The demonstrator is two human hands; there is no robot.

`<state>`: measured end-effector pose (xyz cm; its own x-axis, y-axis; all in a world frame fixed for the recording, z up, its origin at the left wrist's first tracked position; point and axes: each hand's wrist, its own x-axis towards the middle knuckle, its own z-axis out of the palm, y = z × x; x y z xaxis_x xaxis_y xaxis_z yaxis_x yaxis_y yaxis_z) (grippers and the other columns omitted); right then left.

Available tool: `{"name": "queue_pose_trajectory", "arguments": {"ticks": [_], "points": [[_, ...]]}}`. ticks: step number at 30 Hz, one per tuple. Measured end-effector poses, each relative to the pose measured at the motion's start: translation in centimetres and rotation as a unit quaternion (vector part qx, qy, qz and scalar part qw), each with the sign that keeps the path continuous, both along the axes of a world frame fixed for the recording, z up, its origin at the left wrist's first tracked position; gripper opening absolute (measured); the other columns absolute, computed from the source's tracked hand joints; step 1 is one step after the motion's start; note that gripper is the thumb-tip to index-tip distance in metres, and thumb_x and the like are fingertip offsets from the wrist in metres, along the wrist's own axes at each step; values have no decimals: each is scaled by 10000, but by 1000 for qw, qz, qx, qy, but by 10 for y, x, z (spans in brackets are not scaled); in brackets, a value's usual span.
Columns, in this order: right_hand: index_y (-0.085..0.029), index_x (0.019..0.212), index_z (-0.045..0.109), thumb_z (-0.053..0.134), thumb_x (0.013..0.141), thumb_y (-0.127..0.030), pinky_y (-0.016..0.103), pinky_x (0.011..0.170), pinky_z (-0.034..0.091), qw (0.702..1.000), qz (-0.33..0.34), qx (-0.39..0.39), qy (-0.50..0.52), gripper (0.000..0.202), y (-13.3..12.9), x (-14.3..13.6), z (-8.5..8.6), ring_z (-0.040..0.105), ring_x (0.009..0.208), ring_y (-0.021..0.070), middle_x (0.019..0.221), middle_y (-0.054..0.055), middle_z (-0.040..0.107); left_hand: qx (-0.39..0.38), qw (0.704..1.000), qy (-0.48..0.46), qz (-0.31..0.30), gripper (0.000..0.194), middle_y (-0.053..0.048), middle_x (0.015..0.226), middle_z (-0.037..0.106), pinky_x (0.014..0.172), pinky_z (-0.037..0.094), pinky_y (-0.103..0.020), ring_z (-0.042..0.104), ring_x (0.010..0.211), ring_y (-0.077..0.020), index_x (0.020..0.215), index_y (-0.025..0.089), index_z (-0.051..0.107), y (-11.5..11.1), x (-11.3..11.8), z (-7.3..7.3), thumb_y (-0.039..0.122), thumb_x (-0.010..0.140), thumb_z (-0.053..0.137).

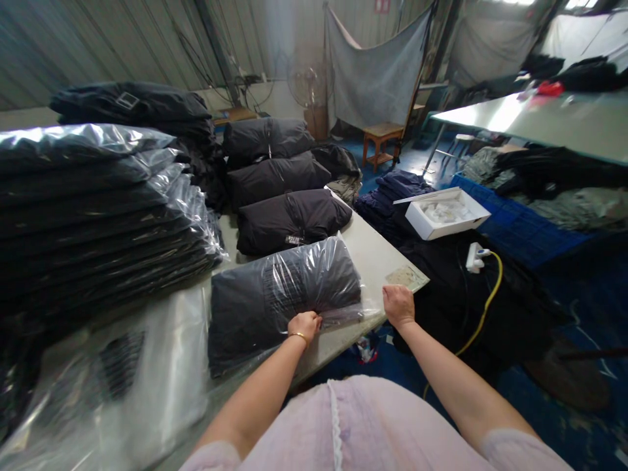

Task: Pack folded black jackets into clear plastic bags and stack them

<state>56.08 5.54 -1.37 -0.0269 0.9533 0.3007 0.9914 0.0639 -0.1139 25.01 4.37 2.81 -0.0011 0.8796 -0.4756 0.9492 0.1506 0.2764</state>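
A dark folded garment (240, 307) in a clear plastic bag (343, 281) lies flat on the pale table (373, 255) in front of me. My left hand (305, 325), with a bangle at the wrist, is closed at the bag's near edge, its fingers curled on the plastic. To the right, my right hand (398, 306) is closed in a fist by the table's corner, apart from the bag. Whatever its fingers may hold is hidden. Behind the bag lie several rolled black garments (294, 216) in a row.
On the left rises a tall stack of bagged dark garments (98, 196), with loose clear plastic bags (161, 366) before it. An open white box (446, 212), a power strip (475, 257) with a yellow cable (493, 294) and a blue crate (520, 216) stand at right.
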Motion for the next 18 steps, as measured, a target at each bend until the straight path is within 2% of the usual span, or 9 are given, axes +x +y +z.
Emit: {"name": "queue_pose_trajectory", "arguments": {"ticks": [2, 5, 7, 8, 12, 18], "points": [[-193, 1220, 618, 366, 968, -258, 399, 1032, 293, 996, 92, 14, 14, 362, -12, -15, 4, 486, 1194, 258, 1224, 115, 634, -1, 1000, -2, -1, 349, -8, 830, 751, 669, 395, -235, 663, 820, -160, 721, 273, 713, 0, 0, -1, 427, 886, 447], [-221, 1455, 419, 379, 969, -304, 391, 1131, 218, 964, 266, -3, -6, 495, -30, -39, 0, 312, 1401, 224, 1494, 65, 437, -3, 1000, -13, -7, 349, -2, 818, 750, 664, 393, -232, 663, 809, -152, 713, 273, 711, 1, -2, -3, 426, 887, 449], [-226, 1516, 301, 405, 962, -349, 402, 1165, 167, 951, 307, -31, -24, 577, -37, -48, -7, 220, 1452, 219, 1567, 52, 313, -3, 1000, -17, -9, 352, 3, 801, 747, 651, 387, -231, 663, 793, -149, 701, 268, 706, 2, -3, -4, 428, 886, 453], [-225, 1530, 261, 406, 962, -375, 416, 1177, 138, 954, 293, -48, -28, 604, -37, -49, -12, 185, 1465, 222, 1583, 51, 269, -2, 1000, -18, -9, 352, 5, 792, 745, 646, 386, -231, 663, 786, -147, 699, 266, 704, 2, -3, -5, 425, 887, 454], [-233, 1545, 189, 311, 976, -507, 491, 1187, 45, 976, 167, -140, -28, 643, -18, -36, -27, 109, 1484, 240, 1600, 41, 204, -2, 1000, -20, -10, 352, 7, 780, 741, 654, 392, -229, 663, 789, -146, 708, 263, 704, 6, -2, -5, 424, 896, 453], [-285, 1543, 171, 246, 971, -554, 508, 1184, -2, 968, 136, -209, -32, 637, 12, -21, -34, 88, 1487, 236, 1605, -4, 171, 2, 1000, -18, -12, 350, -3, 795, 739, 669, 401, -237, 659, 815, -163, 710, 258, 703, 13, 2, -5, 417, 886, 447]]}}
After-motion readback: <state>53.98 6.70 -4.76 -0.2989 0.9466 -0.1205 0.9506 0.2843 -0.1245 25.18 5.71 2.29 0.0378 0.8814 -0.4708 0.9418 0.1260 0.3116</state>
